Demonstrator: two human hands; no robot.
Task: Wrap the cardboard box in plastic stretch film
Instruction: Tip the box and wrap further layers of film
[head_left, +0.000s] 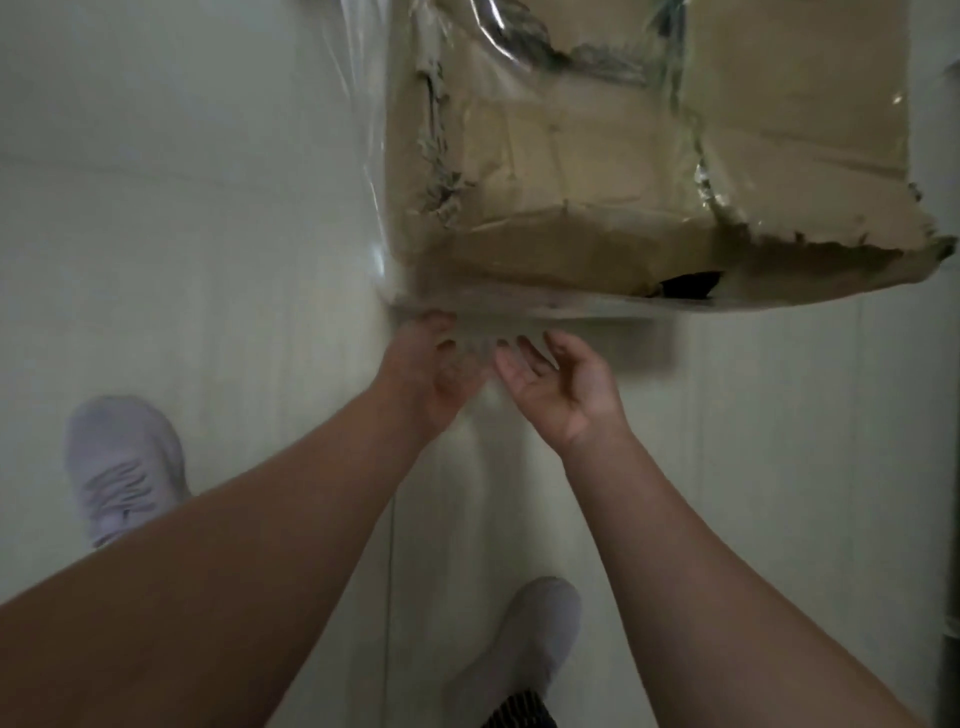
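Note:
A worn cardboard box (597, 156) with torn edges stands on the pale floor at the top of the view. Clear stretch film (363, 171) covers its top and hangs past its left side, bunching along the near bottom edge. My left hand (431, 374) is at the box's near left corner, fingers curled into the bunched film. Just to its right, my right hand (556, 387) is palm-up with relaxed fingers, touching the loose film between both hands. The picture is blurred, so the exact grip is hard to read.
My two pale shoes (122, 467) (524, 644) stand on the white floor (208, 260) below the box. A dark upright edge (948, 571) runs along the right border.

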